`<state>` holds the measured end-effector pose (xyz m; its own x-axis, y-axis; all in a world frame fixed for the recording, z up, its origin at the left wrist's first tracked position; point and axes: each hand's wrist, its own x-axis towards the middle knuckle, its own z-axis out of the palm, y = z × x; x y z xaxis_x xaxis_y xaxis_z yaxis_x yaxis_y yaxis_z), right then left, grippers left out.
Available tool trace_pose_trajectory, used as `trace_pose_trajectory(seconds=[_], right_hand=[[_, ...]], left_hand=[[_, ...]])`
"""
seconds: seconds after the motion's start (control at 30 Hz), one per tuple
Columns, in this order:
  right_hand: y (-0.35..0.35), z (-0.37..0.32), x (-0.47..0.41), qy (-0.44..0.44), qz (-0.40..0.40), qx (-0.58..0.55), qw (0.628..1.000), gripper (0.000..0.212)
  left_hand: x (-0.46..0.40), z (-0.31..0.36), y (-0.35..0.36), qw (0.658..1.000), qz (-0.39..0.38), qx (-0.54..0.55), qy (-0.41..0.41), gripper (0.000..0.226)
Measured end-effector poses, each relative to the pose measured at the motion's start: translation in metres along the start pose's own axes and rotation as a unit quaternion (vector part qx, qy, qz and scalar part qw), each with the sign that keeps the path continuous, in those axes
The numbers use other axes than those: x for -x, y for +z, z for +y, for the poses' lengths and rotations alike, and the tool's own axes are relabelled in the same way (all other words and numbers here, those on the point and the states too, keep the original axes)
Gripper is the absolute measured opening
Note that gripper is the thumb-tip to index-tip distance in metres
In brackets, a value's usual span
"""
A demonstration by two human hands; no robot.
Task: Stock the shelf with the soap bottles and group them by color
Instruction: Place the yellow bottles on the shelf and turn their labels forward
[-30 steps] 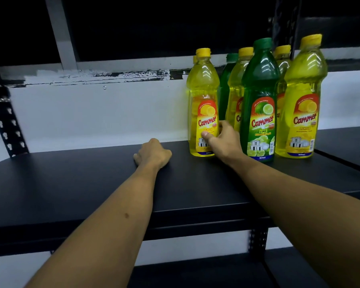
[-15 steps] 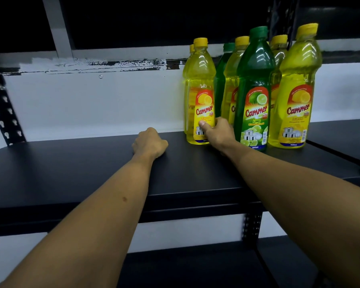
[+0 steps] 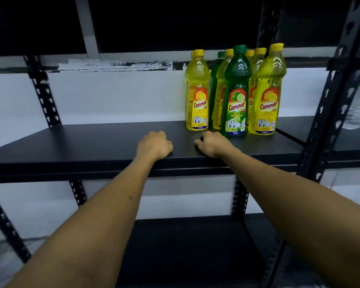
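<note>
Both grips empty: left hand [image 3: 154, 145], right hand [image 3: 213, 144] loosely curled on shelf [image 3: 92, 142]. Labels: "Cammer", green bottle [image 3: 236, 94] "LIME".

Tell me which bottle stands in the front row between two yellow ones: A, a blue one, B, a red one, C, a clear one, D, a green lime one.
D: the green bottle with the lime label stands in front between the left yellow bottle and the right yellow bottle.
</note>
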<state>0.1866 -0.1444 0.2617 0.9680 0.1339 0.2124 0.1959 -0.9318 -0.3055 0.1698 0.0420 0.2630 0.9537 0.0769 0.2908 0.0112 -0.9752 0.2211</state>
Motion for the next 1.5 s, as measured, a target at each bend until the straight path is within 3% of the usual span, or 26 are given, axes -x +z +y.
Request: trace_pose_trajectory(seconds=[0.1,0.23,0.33,0.43,0.6,0.8,1.03,1.2,1.3,1.5], right_hand=[[0.004,0.000,0.045,-0.023,0.050,0.061,0.997,0.043],[0.030,0.010,0.102,-0.077,0.167,0.112,0.977,0.049],[0.038,0.016,0.132,-0.078,0.113,0.103,0.985,0.064],[0.040,0.019,0.155,-0.068,0.064,0.075,0.993,0.058],[0.064,0.036,0.185,-0.021,-0.033,0.038,0.998,0.058],[0.146,0.083,0.206,0.065,-0.129,-0.016,0.989,0.056],[0.277,0.148,0.238,0.244,-0.230,-0.065,0.940,0.053],[0.348,0.149,0.254,0.315,-0.262,-0.115,0.905,0.054],[0.381,0.150,0.262,0.375,-0.275,-0.135,0.875,0.053],[0.428,0.192,0.269,0.477,-0.279,-0.068,0.831,0.062]], left_hand=[[0.038,-0.002,0.002,0.999,-0.008,-0.021,0.040,0.044],[0.076,-0.005,0.010,0.993,0.046,-0.071,0.081,0.050],[0.114,-0.004,0.021,0.990,0.056,-0.088,0.089,0.069],[0.151,-0.002,0.039,0.995,0.053,-0.036,0.073,0.082],[0.193,-0.005,0.083,0.991,-0.119,0.056,-0.016,0.065],[0.222,-0.017,0.156,0.966,-0.237,0.076,-0.071,0.061],[0.244,-0.036,0.257,0.929,-0.338,0.071,-0.134,0.062],[0.266,-0.044,0.331,0.904,-0.385,0.096,-0.157,0.043],[0.285,-0.048,0.369,0.873,-0.437,0.134,-0.168,0.039],[0.318,-0.058,0.429,0.784,-0.530,0.179,-0.269,0.075]])
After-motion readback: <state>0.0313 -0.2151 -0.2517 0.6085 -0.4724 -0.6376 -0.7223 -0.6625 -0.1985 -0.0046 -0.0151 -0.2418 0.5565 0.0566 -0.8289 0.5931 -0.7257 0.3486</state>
